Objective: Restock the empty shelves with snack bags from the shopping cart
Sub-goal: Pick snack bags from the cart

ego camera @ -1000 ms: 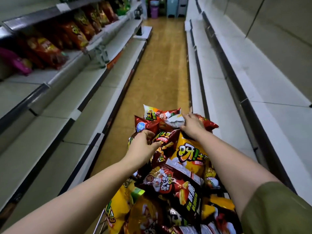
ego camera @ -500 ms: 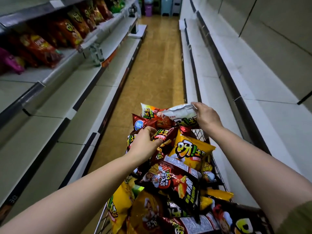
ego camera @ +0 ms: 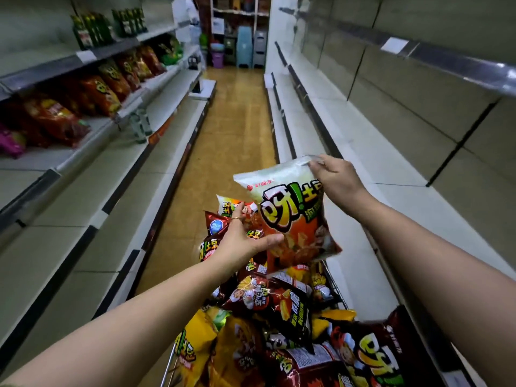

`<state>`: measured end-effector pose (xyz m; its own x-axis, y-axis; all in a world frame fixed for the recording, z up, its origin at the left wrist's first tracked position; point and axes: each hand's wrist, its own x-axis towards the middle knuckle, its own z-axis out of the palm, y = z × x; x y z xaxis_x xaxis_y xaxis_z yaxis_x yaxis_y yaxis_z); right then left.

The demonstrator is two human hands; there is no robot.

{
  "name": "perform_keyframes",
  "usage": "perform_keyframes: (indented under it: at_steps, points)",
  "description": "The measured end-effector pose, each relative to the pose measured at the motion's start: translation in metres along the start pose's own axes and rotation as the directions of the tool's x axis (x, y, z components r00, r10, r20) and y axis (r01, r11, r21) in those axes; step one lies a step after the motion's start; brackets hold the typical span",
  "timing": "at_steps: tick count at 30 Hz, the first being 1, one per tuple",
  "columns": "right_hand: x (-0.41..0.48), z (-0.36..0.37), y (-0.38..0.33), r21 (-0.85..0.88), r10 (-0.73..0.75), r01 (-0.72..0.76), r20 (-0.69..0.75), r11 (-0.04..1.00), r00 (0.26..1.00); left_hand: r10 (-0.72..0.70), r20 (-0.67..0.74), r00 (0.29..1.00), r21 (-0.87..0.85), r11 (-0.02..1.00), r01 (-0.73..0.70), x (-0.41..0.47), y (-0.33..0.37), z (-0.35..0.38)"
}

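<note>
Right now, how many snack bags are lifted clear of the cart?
1: the orange bag, right hand pinching its top corner, left hand touching its lower edge.

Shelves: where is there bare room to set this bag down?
Right-side shelves are bare end to end. On the left, the lower shelves beneath the row of chip bags are bare too. Crowded: that row and the heaped cart.

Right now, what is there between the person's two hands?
One snack bag, orange with a pale top. The right hand pinches its top corner; the left hand touches its lower part. The head view shows this.
</note>
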<state>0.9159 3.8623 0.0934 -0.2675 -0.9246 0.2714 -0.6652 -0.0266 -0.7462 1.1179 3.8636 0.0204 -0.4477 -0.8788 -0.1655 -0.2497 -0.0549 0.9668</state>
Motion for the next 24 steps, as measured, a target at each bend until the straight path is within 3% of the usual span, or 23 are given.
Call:
perform_keyframes:
  at_steps: [3,7,13,17,21,24]
  points:
    - [0.003,0.007,-0.001,0.202,0.118,-0.121,0.026,0.972,0.993,0.002,0.115,0.993,-0.207,0.978,0.022,-0.001,-0.006,-0.004]
    - [0.008,0.028,0.005,0.309,0.202,-0.218,0.083,0.926,0.976,-0.003,0.196,0.981,-0.364,0.928,0.075,-0.001,-0.014,-0.006]
    - [0.033,0.073,0.029,0.379,0.209,-0.285,0.228,0.88,0.951,-0.094,0.156,0.983,-0.419,0.895,0.152,0.01,-0.028,-0.017]
    - [0.064,0.099,0.058,0.475,0.253,-0.413,0.367,0.777,0.895,-0.145,0.068,0.987,-0.418,0.894,0.16,0.026,-0.04,-0.04]
    - [0.098,0.137,0.099,0.338,0.3,-0.408,0.329,0.848,0.895,-0.168,-0.023,0.986,-0.427,0.893,0.142,0.043,-0.052,-0.054]
    - [0.122,0.167,0.132,0.021,0.244,-0.257,0.25,0.966,0.937,-0.175,-0.032,0.984,-0.435,0.889,0.144,0.051,-0.06,-0.057]
